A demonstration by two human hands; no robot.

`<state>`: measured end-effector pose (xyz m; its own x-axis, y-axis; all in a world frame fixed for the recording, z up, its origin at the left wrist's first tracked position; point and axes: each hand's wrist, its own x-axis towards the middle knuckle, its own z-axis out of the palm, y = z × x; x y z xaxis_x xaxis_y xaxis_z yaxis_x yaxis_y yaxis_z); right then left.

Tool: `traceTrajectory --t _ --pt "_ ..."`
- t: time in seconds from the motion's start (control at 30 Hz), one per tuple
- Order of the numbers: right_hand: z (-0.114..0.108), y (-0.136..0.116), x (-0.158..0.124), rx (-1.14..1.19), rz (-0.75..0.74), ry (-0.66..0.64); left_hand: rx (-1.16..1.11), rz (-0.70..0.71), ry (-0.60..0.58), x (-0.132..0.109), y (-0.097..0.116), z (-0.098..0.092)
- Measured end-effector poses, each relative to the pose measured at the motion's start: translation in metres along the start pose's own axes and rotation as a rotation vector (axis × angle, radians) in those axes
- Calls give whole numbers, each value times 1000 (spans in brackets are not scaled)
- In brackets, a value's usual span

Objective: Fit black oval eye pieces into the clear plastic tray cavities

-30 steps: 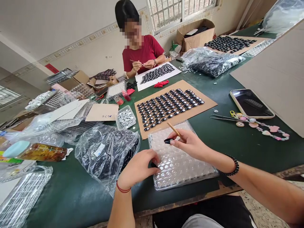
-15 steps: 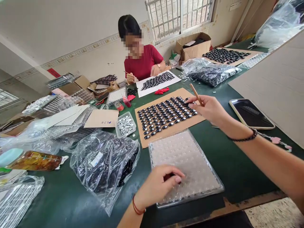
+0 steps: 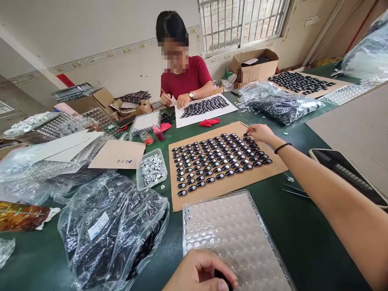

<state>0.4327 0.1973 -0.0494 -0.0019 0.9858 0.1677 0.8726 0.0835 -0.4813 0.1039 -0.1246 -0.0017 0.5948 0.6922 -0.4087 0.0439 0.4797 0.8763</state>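
My right hand [image 3: 263, 135] pinches a thin wooden stick [image 3: 246, 125] over the far right of a brown cardboard sheet [image 3: 274, 171]. A small black piece [image 3: 246, 134] is at its fingertips; whether it is still gripped is unclear. Rows of shiny black oval pieces [image 3: 220, 176] with silvery spots cover the cardboard. At the bottom edge, my left hand [image 3: 197, 273] is closed around a black piece [image 3: 223, 279], partly hidden by the fingers. That hand is over a clear plastic tray [image 3: 248, 226] with round pockets, some at its left holding silvery discs.
A plastic box [image 3: 164, 178] of silvery discs stands left of the cardboard. A bag [image 3: 112, 234] of black pieces lies nearer. Tweezers [image 3: 295, 190] and a phone [image 3: 348, 171] lie right, near my forearm. Across the table sits a person [image 3: 186, 83] with a stick.
My right hand has moved out to the cardboard's far right side, the stick now tipped lower. My left hand sits lower in view, a black piece now showing in it. The view has shifted.
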Motion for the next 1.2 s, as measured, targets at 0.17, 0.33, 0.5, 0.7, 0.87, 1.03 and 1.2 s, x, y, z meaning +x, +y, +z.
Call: traceTrajectory --t 0.17,0.33,0.5,0.7,0.87,1.03,1.2 --pt "12 10 6 -40 -33 -47 33 -109 22 0 -5 -6" --pt "16 17 8 -39 -81 -61 -56 -93 96 -1 3 -2" --pt "9 6 0 -20 -75 -11 -97 -48 123 -1 4 3" --pt "1 -88 -47 92 -219 48 -134 -17 95 -7 4 5" --pt "24 -188 -144 442 -408 -155 -150 83 131 -7 4 5" --pt "47 -230 -198 494 -461 -442 -139 195 216 -9 1 6" --pt "55 -229 -197 520 -468 -433 -74 167 125 -13 0 10"
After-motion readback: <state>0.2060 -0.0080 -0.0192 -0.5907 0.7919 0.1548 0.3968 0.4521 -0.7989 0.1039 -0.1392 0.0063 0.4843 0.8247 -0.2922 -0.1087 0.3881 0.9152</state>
